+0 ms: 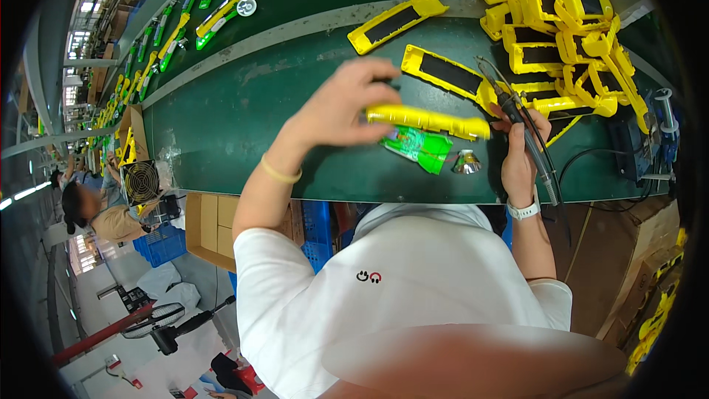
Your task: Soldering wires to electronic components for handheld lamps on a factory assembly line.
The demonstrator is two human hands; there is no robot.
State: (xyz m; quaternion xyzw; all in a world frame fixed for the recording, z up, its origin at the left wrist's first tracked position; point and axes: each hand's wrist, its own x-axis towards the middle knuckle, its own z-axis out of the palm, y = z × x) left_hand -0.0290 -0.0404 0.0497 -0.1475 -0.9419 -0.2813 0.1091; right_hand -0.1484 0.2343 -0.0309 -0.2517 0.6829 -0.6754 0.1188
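My left hand, blurred by motion, has its thumb and fingers around the left end of a yellow plastic housing turned on its edge. My right hand grips a soldering iron with a dark handle and a cable; its fingertips are near the housing's right end. Just below the housing is a green circuit board, partly covered by it. A small silvery reflector cup lies to the board's right. Beyond my hands, two more yellow housings with dark windows rest on the green bench.
Yellow housings are heaped at the back right. A blue soldering station with a stand is at the right edge. Green and yellow assemblies line the far left. Nearer are a fan, a cardboard box and another person.
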